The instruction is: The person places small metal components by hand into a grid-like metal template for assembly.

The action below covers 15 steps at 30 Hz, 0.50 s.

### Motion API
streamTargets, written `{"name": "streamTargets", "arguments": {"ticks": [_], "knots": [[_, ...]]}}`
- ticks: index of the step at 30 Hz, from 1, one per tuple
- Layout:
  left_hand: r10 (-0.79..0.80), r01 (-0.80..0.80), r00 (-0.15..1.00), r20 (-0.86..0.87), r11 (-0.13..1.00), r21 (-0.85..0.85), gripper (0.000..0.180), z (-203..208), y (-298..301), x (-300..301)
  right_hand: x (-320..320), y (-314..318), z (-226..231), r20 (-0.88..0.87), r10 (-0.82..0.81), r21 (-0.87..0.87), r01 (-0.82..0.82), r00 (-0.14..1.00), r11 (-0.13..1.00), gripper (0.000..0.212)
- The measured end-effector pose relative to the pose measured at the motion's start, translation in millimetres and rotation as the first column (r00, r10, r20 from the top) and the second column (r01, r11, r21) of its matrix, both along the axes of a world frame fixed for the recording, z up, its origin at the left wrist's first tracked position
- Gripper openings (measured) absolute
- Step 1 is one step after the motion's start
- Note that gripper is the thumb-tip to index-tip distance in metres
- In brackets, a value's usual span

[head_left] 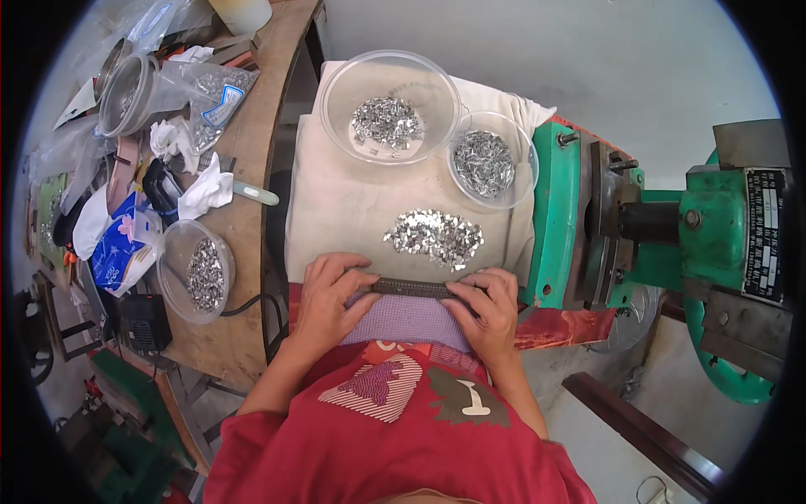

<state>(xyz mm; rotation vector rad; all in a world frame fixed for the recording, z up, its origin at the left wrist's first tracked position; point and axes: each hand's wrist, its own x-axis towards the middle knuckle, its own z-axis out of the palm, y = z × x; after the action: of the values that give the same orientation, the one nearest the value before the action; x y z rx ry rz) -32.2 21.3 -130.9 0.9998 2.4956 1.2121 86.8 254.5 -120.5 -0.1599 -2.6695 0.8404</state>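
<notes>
A narrow dark bar with a row of fine marks or slots [410, 288] lies crosswise at the near edge of the cloth-covered surface. My left hand [334, 292] grips its left end between thumb and fingers. At the other end my right hand [484, 304] holds it the same way. Just beyond the bar, a loose heap of small shiny metal pieces [435, 238] is spread on the beige cloth [336, 202]. Farther back stand a large clear plastic bowl [337, 126] and a smaller clear bowl [525, 164], each with small metal parts inside.
A green machine press [556, 210] stands close on the right. To the left, a wooden bench [252, 160] carries a clear tub [228, 290] of metal pieces, a bag of parts [220, 92], crumpled tissues [207, 191], a blue tissue pack [122, 248] and a black box [147, 322].
</notes>
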Motion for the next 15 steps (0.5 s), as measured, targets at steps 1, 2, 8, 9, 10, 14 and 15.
{"name": "streamTargets", "arguments": {"ticks": [1,2,8,9,10,14,15], "knots": [[0.005,-0.005,1.000,0.001,1.000,-0.013,0.030,1,1,0,0,0,-1,-0.011,0.002,0.003,-0.002,1.000,1.000,0.035],[0.002,-0.002,1.000,0.008,1.000,-0.019,0.030,5,4,1,1,0,-2,-0.021,0.004,0.007,-0.004,1.000,1.000,0.035],[0.110,-0.111,0.994,-0.015,0.992,-0.066,0.038,10,21,10,1,-1,-1,-0.032,-0.007,0.017,0.007,0.999,1.000,0.036],[0.131,-0.133,0.991,-0.028,0.987,-0.085,0.038,10,24,11,1,-2,-1,-0.035,-0.013,0.029,0.014,0.999,0.999,0.036],[0.152,-0.155,0.988,-0.041,0.982,-0.104,0.037,9,25,12,2,-2,-1,-0.033,-0.015,0.025,0.016,0.999,1.000,0.036],[0.179,-0.182,0.983,-0.036,0.980,-0.087,0.038,4,26,16,2,-3,0,-0.032,-0.021,0.046,0.023,0.999,0.999,0.035],[0.174,-0.176,0.984,-0.026,0.981,-0.079,0.038,3,25,16,2,-3,0,-0.030,-0.022,0.053,0.024,0.999,0.998,0.035]]}}
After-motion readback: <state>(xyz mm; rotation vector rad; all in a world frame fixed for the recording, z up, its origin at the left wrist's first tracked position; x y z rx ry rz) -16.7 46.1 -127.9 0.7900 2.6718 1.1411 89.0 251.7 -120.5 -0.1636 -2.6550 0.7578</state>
